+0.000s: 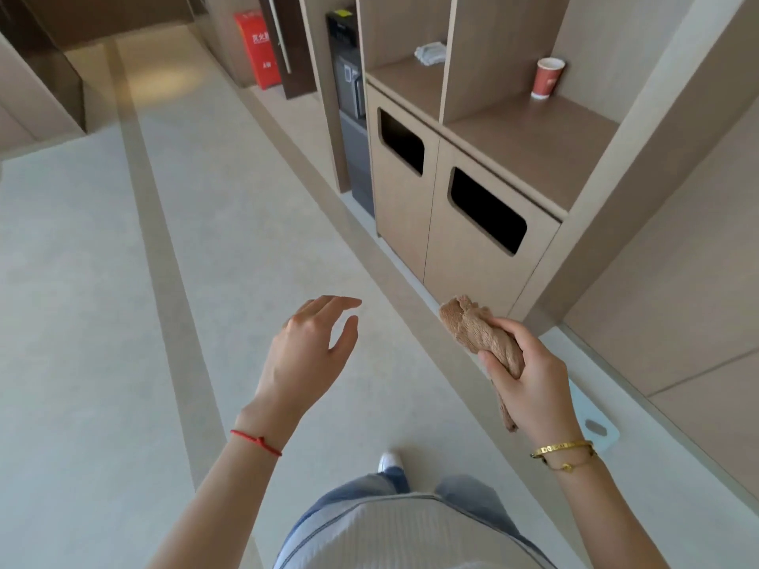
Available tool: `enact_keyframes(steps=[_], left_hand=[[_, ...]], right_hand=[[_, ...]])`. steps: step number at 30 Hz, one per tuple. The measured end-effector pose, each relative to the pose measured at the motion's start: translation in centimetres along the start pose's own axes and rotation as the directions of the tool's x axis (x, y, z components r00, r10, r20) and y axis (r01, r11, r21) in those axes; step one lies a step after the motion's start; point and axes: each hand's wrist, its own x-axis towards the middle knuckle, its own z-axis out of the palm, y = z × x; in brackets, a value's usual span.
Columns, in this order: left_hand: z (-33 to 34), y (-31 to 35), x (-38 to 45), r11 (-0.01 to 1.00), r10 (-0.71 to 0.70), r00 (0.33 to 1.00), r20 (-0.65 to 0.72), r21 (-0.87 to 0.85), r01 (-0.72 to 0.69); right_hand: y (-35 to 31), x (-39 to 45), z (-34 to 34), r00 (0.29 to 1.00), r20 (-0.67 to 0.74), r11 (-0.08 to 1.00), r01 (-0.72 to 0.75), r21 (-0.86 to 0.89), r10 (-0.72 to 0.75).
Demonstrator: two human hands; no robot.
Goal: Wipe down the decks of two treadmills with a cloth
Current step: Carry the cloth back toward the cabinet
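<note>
Cloth [480, 336] of brown, fluffy fabric was bunched into a thick roll, and it was held up in the air in front of the person, just beside the lower corner of a wooden cabinet [472, 240]. One end of it stuck out above the fingers and the other end hung down below the palm. The right hand [530, 384] gripped it in the middle, with the fingers and the thumb curled closely around the roll. The left hand [306, 355] held nothing; its fingers were relaxed and a little spread, slightly bent, and they touched no object, only hovering over the pale floor [82, 322]. A red string [255, 442] was around the left wrist and gold bracelets [563, 453] were around the right one. The cabinet stood to the right and had two dark openings in its doors. On its shelf stood a red paper cup [547, 79], upright, and farther back a white crumpled thing [430, 53] lay in another compartment; what it was I could not tell. A red box [256, 49] stood against the far wall, near a dark machine [349, 88]. A light blue flat object [591, 420] lay on the floor behind the right wrist, partly hidden by it. No treadmill could be seen from the head view.
</note>
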Motion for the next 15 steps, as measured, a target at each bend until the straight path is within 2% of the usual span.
enact_keyframes(steps=[9, 15], left_hand=[[4.8, -1.4, 18.4, 0.990, 0.130, 0.988, 0.086, -0.057, -0.126], [9.9, -1.2, 30.7, 0.980, 0.196, 0.972, 0.126, -0.071, -0.188]], right_hand=[[3.2, 14.5, 2.1, 0.993, -0.073, 0.996, -0.091, 0.001, 0.091], [7.2, 27.3, 1.9, 0.984, -0.153, 0.996, -0.091, -0.014, 0.088]])
